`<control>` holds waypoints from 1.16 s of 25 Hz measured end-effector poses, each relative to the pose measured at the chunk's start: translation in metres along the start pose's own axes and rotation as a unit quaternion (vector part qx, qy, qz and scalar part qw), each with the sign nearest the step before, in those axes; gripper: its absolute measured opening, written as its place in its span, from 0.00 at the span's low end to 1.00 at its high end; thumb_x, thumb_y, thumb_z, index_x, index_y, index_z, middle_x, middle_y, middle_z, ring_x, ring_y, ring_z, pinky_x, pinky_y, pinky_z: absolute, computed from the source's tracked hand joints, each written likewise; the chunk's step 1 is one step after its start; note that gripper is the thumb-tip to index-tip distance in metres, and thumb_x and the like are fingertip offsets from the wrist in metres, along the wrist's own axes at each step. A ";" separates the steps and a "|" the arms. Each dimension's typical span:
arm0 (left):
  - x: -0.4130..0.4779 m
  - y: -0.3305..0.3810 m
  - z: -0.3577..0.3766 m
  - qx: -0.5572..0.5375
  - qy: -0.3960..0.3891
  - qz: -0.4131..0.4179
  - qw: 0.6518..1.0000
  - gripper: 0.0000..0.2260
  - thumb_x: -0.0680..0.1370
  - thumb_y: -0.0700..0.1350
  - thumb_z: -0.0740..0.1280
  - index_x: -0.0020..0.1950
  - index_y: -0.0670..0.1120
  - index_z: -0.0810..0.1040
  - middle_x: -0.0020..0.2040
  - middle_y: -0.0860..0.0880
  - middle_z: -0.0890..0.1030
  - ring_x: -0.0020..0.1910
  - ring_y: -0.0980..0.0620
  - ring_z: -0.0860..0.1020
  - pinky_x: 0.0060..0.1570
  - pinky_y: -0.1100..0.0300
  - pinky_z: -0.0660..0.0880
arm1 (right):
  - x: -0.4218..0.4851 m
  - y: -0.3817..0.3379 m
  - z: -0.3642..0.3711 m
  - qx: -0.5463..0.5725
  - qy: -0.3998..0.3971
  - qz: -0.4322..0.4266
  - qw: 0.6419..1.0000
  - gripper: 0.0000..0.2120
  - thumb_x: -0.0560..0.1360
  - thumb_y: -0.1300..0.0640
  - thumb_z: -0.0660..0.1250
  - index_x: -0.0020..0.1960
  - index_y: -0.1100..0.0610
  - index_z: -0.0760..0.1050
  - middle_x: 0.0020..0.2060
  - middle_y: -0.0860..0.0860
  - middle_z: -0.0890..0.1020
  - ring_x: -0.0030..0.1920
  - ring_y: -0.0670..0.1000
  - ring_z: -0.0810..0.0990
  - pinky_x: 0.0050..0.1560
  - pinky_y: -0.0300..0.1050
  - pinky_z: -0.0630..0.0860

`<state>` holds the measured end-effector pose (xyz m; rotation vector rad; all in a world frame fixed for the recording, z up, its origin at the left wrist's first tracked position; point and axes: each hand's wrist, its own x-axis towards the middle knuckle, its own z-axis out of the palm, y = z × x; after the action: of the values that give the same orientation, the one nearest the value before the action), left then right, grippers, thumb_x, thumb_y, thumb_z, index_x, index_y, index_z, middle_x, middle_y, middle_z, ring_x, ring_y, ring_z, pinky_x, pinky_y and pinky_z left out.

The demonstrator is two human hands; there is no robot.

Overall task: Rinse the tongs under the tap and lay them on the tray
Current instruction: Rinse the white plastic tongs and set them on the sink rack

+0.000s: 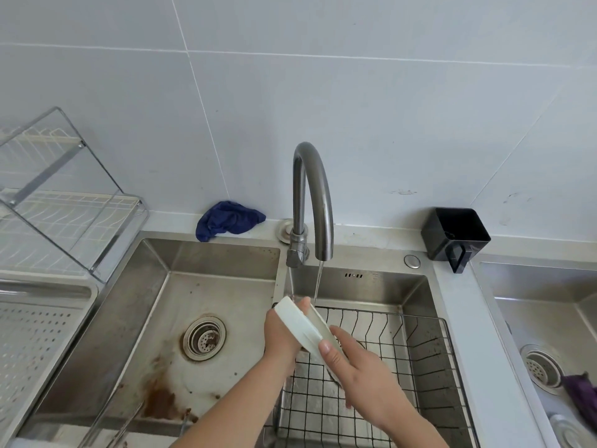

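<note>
The tongs (298, 323) were gripped by the left hand (280, 336) at the far end and by the right hand (365, 373) nearer, beneath the tap (312, 189); wet, they could be let slip into the sink (371, 287).

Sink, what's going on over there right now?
A person is rinsing the white tongs under the running tap. The left hand grips their upper end and the right hand pinches the lower end, above the wire basket. The water falls onto the upper end. The tongs are not yet on the perforated tray at the far left.
</note>
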<state>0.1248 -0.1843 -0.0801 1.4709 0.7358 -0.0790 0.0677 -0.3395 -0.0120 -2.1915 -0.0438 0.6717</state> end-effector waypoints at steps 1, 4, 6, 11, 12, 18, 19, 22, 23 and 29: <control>0.003 0.002 0.002 -0.011 -0.007 -0.005 1.000 0.13 0.74 0.48 0.76 0.35 0.45 0.77 0.31 0.49 0.81 0.32 0.49 0.80 0.37 0.54 0.77 | 0.001 0.000 -0.002 -0.003 0.001 0.005 1.000 0.47 0.64 0.15 0.45 0.75 0.37 0.64 0.41 0.46 0.82 0.36 0.46 0.80 0.51 0.48 0.80; 0.008 0.009 0.007 -0.011 -0.042 -0.013 0.999 0.10 0.74 0.45 0.77 0.34 0.48 0.81 0.30 0.50 0.83 0.30 0.53 0.82 0.32 0.59 0.79 | 0.004 -0.002 -0.008 0.017 0.005 0.015 1.000 0.46 0.65 0.16 0.46 0.76 0.39 0.65 0.41 0.50 0.85 0.30 0.47 0.83 0.43 0.43 0.81; 0.010 0.014 0.011 0.001 -0.037 -0.002 0.999 0.10 0.76 0.44 0.74 0.34 0.48 0.82 0.33 0.49 0.84 0.33 0.49 0.81 0.37 0.57 0.77 | 0.008 -0.003 -0.010 0.014 0.010 0.005 1.000 0.43 0.68 0.19 0.47 0.76 0.39 0.65 0.37 0.50 0.83 0.30 0.47 0.82 0.41 0.45 0.81; 0.008 0.020 0.012 -0.079 -0.126 -0.012 0.989 0.07 0.74 0.47 0.75 0.49 0.45 0.83 0.43 0.47 0.83 0.43 0.46 0.80 0.44 0.52 0.77 | 0.017 -0.003 -0.019 -0.010 0.036 -0.027 0.999 0.40 0.68 0.18 0.48 0.71 0.38 0.69 0.38 0.44 0.82 0.39 0.46 0.82 0.49 0.51 0.81; 0.008 0.019 0.012 -0.079 -0.140 -0.008 0.987 0.11 0.74 0.46 0.76 0.51 0.43 0.81 0.43 0.46 0.82 0.44 0.45 0.80 0.43 0.52 0.77 | 0.019 -0.004 -0.019 -0.021 0.038 -0.035 0.998 0.42 0.67 0.17 0.47 0.71 0.39 0.70 0.39 0.43 0.82 0.41 0.45 0.82 0.50 0.50 0.80; 0.015 0.031 0.020 -0.087 -0.055 -0.027 0.994 0.15 0.82 0.49 0.67 0.42 0.39 0.79 0.36 0.40 0.77 0.30 0.45 0.74 0.31 0.58 0.70 | 0.021 -0.002 -0.005 -0.083 0.069 -0.061 0.992 0.47 0.66 0.16 0.42 0.76 0.39 0.63 0.59 0.42 0.81 0.57 0.45 0.80 0.57 0.46 0.76; 0.016 0.033 0.018 -0.096 -0.074 -0.015 0.993 0.14 0.82 0.49 0.67 0.44 0.39 0.80 0.38 0.39 0.78 0.31 0.44 0.75 0.33 0.56 0.72 | 0.022 -0.001 -0.006 -0.062 0.074 -0.061 0.993 0.45 0.66 0.16 0.43 0.75 0.38 0.64 0.57 0.41 0.81 0.55 0.44 0.80 0.55 0.43 0.75; 0.011 0.029 0.010 -0.107 -0.177 0.016 0.978 0.12 0.73 0.43 0.75 0.56 0.46 0.82 0.46 0.40 0.83 0.43 0.44 0.81 0.49 0.45 0.78 | 0.026 -0.004 -0.011 -0.024 0.094 -0.066 0.993 0.39 0.66 0.16 0.44 0.69 0.33 0.66 0.46 0.35 0.80 0.46 0.38 0.79 0.44 0.30 0.69; 0.011 0.027 0.009 -0.118 -0.193 0.011 0.974 0.16 0.70 0.42 0.76 0.57 0.47 0.81 0.45 0.41 0.84 0.44 0.44 0.82 0.51 0.45 0.79 | 0.027 -0.006 -0.011 -0.025 0.096 -0.072 0.993 0.40 0.66 0.16 0.44 0.70 0.34 0.66 0.44 0.35 0.80 0.44 0.37 0.78 0.42 0.30 0.68; 0.015 0.025 0.014 -0.160 -0.073 0.001 0.984 0.06 0.75 0.43 0.70 0.40 0.41 0.79 0.39 0.38 0.82 0.35 0.44 0.79 0.37 0.55 0.77 | 0.034 -0.006 -0.008 -0.064 0.075 -0.078 0.992 0.45 0.67 0.17 0.41 0.75 0.39 0.66 0.49 0.42 0.82 0.47 0.45 0.80 0.49 0.45 0.76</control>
<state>0.1543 -0.1878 -0.0673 1.1457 0.5959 -0.0635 0.1021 -0.3331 -0.0189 -2.3275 -0.1832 0.4241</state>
